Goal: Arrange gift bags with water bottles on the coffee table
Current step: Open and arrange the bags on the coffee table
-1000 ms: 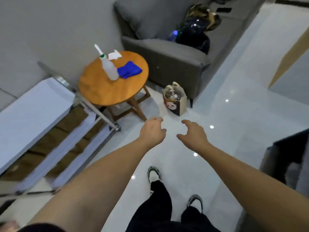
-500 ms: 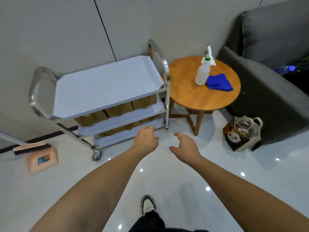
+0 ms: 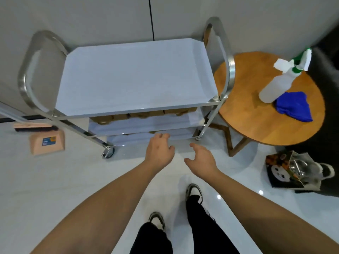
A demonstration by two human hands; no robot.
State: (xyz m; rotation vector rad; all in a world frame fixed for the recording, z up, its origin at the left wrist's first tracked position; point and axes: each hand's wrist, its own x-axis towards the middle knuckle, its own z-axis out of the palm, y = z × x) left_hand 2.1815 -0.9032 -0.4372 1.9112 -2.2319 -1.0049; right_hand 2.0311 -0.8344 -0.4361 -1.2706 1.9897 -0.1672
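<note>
A steel cart [image 3: 227, 74] with three shelves stands against the wall, its top shelf [image 3: 135, 76] covered in white; brown paper items [image 3: 146, 114] show on the middle shelf, too hidden to name. Just right of the cart sits a round wooden counter [image 3: 256, 123] carrying a spray bottle [image 3: 277, 83] and a blue cloth [image 3: 293, 107] touching its base. On the floor [image 3: 55, 180] near the counter's leg, a gift bag [image 3: 286, 171] with a panda print lies tilted, something clear inside. A dustpan [image 3: 47, 142] rests at the left. The left hand [image 3: 159, 149] and right hand [image 3: 201, 158] reach toward the lowest shelf, fingers loosely apart, holding nothing.
</note>
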